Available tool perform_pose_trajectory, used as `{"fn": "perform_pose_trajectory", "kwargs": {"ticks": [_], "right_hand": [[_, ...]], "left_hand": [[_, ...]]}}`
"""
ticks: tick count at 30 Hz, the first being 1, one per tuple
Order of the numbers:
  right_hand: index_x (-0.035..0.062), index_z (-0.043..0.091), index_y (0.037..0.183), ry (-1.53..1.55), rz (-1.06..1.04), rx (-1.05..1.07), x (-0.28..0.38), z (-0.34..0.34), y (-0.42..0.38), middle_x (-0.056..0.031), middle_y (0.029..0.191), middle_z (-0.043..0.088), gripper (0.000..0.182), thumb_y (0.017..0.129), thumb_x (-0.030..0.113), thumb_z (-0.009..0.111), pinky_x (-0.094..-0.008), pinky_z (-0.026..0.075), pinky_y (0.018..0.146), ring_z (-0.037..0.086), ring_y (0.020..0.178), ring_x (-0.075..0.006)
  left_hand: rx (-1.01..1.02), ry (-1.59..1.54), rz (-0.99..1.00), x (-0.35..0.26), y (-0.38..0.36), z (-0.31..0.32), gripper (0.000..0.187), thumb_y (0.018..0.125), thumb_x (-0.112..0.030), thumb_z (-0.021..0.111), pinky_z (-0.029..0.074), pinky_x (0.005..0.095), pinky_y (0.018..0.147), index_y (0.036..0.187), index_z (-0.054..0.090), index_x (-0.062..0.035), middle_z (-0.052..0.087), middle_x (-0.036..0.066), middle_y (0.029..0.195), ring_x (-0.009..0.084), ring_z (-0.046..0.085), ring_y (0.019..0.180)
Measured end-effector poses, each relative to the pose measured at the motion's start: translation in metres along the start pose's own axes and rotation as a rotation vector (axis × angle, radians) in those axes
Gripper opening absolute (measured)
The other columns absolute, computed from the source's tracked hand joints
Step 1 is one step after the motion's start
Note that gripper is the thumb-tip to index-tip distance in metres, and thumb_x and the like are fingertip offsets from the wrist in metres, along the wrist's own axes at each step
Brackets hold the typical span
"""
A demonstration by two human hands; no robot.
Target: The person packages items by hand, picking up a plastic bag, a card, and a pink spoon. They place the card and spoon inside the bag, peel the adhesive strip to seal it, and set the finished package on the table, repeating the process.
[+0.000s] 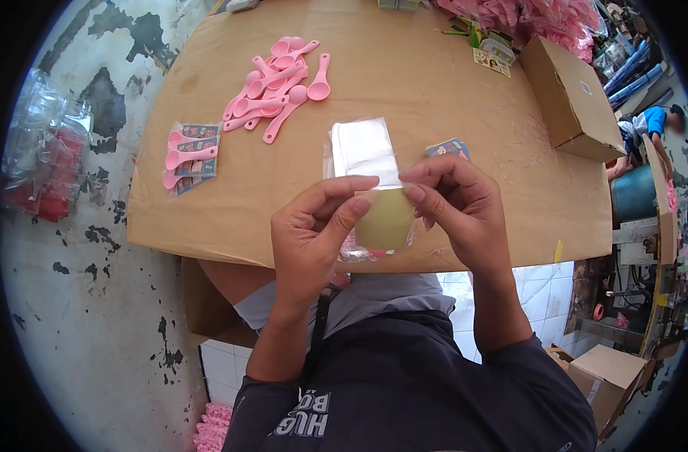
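Between my two hands is a small clear plastic bag [384,220] with a yellowish-green look. My left hand [321,218] pinches its upper left edge between thumb and fingers. My right hand [461,207] pinches at its upper right edge. Just beyond the hands lies a stack of white and clear plastic bags [363,147]. Blue printed cards [448,148] lie partly behind my right hand. Farther left is a pile of pink spoons [272,94]. At the table's left side, pink spoons [189,157] rest on blue printed cards [202,132] in clear packaging.
The brown-covered table [404,75] carries an open cardboard box [574,98] at the right and pink packed items [540,22] at the back. Plastic bags [46,147] hang on the left wall. Another person [653,120] is at the far right.
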State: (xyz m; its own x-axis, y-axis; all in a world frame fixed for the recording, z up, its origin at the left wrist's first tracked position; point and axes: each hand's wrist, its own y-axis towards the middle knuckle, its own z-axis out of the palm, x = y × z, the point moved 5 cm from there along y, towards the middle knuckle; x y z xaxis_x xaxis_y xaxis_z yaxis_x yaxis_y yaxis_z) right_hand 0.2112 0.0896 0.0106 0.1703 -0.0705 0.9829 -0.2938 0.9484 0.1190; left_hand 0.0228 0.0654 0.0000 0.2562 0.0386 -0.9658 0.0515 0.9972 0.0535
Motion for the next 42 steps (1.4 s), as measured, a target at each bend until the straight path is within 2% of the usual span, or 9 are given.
{"fn": "perform_pose_trajectory", "kwargs": {"ticks": [8,19,24,29,31,33,36,39,42], "right_hand": [[0.0010,0.076,0.099,-0.153,-0.259,0.105,0.020,0.002,-0.001,-0.0054,0.092,0.067,0.014,0.094,-0.005,0.064,-0.0261,0.046,0.072,0.060,0.085,-0.0124],[-0.0002,0.073,0.086,-0.232,-0.333,0.122,0.034,0.007,0.000,-0.0085,0.087,0.063,0.005,0.083,-0.002,0.069,-0.0261,0.046,0.071,0.060,0.082,-0.0140],[0.0019,0.057,0.102,-0.122,-0.289,0.043,0.015,0.005,0.003,-0.0063,0.096,0.061,0.030,0.082,-0.007,0.078,-0.0232,0.048,0.072,0.060,0.084,-0.0097],[0.0037,0.049,0.121,-0.002,-0.303,0.012,0.018,0.004,0.002,-0.0048,0.100,0.061,0.051,0.083,-0.005,0.080,-0.0241,0.048,0.073,0.061,0.089,-0.0096],[0.0026,0.049,0.129,-0.187,-0.363,0.053,0.018,0.006,0.005,-0.0036,0.099,0.060,0.059,0.081,-0.002,0.083,-0.0238,0.047,0.073,0.061,0.089,-0.0097],[0.0023,0.054,0.131,-0.294,-0.395,0.022,0.018,0.007,0.007,-0.0024,0.098,0.061,0.059,0.080,0.001,0.084,-0.0236,0.047,0.072,0.060,0.086,-0.0096],[0.0015,0.065,0.112,-0.389,-0.300,-0.076,0.019,-0.005,0.006,-0.0032,0.097,0.060,0.033,0.083,-0.002,0.079,-0.0232,0.046,0.072,0.058,0.081,-0.0096],[0.0007,0.066,0.105,-0.465,-0.309,-0.055,0.018,-0.023,0.003,-0.0045,0.096,0.060,0.023,0.085,-0.002,0.076,-0.0230,0.045,0.072,0.057,0.080,-0.0095],[0.0001,0.066,0.100,-0.477,-0.268,-0.074,0.018,-0.034,-0.001,-0.0051,0.096,0.060,0.014,0.088,-0.002,0.073,-0.0230,0.045,0.072,0.057,0.079,-0.0096]], "left_hand": [[0.097,-0.060,0.246,-0.001,-0.004,-0.009,0.008,0.100,0.000,0.061,0.053,0.0230,0.077,0.108,0.064,0.0018,0.072,0.009,0.095,0.0087,0.067,0.087],[0.123,-0.191,0.172,0.001,-0.004,-0.013,0.013,0.094,0.002,0.067,0.050,0.0210,0.075,0.106,0.061,0.0017,0.070,0.011,0.097,0.0087,0.064,0.083],[0.008,-0.123,0.161,-0.008,-0.004,0.002,0.032,0.090,0.005,0.072,0.053,0.0219,0.072,0.120,0.061,0.0022,0.070,0.010,0.095,0.0109,0.068,0.082],[0.338,0.246,-0.090,-0.012,-0.003,0.002,0.053,0.090,0.004,0.073,0.059,0.0233,0.069,0.140,0.055,0.0014,0.073,0.018,0.113,0.0161,0.072,0.098],[0.310,0.230,0.013,-0.009,-0.001,-0.006,0.047,0.089,0.005,0.074,0.060,0.0283,0.076,0.133,0.060,0.0006,0.073,0.019,0.116,0.0175,0.071,0.105],[0.230,0.433,0.449,-0.030,0.004,-0.018,0.038,0.090,0.005,0.072,0.059,0.0349,0.087,0.127,0.064,0.0002,0.072,0.018,0.116,0.0213,0.070,0.109],[-0.068,0.624,0.817,-0.068,0.009,-0.060,0.039,0.082,0.007,0.074,0.055,0.0351,0.094,0.119,0.071,-0.0034,0.074,0.012,0.115,0.0246,0.070,0.109],[-0.263,1.013,0.876,-0.094,0.006,-0.107,0.046,0.081,0.010,0.070,0.053,0.0378,0.098,0.125,0.068,-0.0036,0.071,0.013,0.122,0.0274,0.067,0.117],[-0.428,1.217,0.510,-0.079,0.013,-0.155,0.057,0.082,0.010,0.064,0.052,0.0408,0.100,0.137,0.061,-0.0054,0.065,0.014,0.132,0.0328,0.063,0.124]]}}
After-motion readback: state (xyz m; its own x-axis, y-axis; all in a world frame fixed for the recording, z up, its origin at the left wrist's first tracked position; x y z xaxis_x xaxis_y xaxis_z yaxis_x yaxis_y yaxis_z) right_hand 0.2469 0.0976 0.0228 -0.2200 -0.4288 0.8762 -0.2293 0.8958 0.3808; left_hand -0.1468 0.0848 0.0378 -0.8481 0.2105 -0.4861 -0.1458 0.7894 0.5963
